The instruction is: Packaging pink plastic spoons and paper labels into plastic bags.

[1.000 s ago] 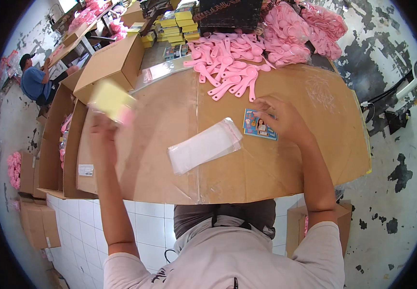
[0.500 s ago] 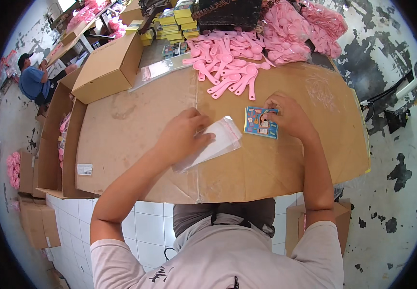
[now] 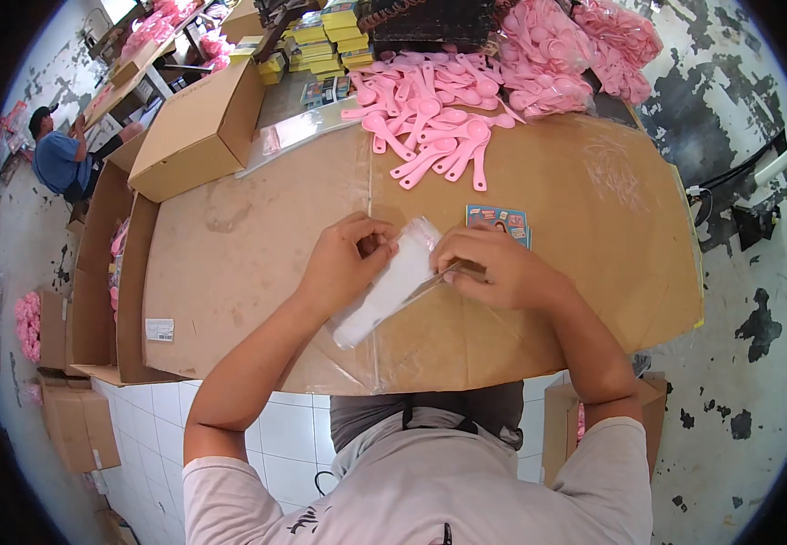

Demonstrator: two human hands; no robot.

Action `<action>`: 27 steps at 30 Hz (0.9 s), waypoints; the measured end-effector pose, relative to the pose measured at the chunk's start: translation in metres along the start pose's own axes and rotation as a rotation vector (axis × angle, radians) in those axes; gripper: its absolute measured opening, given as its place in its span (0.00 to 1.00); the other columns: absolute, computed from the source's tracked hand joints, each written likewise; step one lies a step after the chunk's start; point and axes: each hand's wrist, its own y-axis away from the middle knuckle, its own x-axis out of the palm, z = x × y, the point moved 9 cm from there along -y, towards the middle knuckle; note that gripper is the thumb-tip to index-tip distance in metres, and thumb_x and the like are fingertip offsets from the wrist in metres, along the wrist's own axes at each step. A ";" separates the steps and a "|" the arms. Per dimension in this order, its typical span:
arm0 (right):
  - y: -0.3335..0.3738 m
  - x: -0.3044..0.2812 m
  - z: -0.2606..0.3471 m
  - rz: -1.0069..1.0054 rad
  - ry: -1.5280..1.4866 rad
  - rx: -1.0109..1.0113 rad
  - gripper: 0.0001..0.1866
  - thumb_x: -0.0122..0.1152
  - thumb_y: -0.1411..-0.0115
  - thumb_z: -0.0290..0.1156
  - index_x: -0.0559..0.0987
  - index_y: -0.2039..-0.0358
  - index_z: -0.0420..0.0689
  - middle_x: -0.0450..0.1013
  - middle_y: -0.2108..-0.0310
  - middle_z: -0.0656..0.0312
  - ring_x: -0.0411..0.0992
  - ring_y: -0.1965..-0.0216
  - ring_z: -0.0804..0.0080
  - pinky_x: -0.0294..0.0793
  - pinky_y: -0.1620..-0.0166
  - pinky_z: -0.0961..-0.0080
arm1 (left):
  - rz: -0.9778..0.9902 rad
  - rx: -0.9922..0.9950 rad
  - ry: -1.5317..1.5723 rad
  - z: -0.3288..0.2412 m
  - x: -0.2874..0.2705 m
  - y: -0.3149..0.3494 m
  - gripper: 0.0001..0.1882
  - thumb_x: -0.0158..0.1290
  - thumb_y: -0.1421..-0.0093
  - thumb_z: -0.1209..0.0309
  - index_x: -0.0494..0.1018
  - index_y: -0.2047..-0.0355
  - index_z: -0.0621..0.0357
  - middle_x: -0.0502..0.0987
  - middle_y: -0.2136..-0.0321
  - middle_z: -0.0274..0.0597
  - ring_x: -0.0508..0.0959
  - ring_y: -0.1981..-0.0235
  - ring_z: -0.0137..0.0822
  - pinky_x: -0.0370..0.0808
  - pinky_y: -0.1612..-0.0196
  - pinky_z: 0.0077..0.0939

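Pinching the right edge of the clear plastic bags point(image 3: 388, 296) between the thumb and fingers of the right hand point(image 3: 492, 265), nearly closed, with that edge raised a little. Touching the left edge with the half-curled fingers of the left hand point(image 3: 343, 263); hard to tell whether gripping or just resting. Lying on a slant between both hands, on the brown cardboard sheet point(image 3: 248, 309). Best to press lightly on the left, rub the raised edge to part the layers, and peel softly so as not to crease or tear.

Thin, shiny and likely slippery, long and narrow, milky white in a pile. Nearby, flat blue picture cards point(image 3: 512, 220), partly hidden behind the right hand. Farther off, smooth pink spoons point(image 3: 430, 113), round-ended, heaped every which way. Underneath, stiff, stained cardboard.
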 end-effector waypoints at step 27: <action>0.008 -0.028 -0.032 -0.427 -0.514 0.249 0.18 0.58 0.34 0.21 0.77 0.43 0.40 0.76 0.54 0.62 0.73 0.58 0.81 0.72 0.55 0.82 | 0.021 -0.054 0.707 -0.001 0.001 0.000 0.24 0.58 0.34 0.76 0.65 0.39 0.66 0.85 0.62 0.45 0.83 0.62 0.25 0.78 0.58 0.18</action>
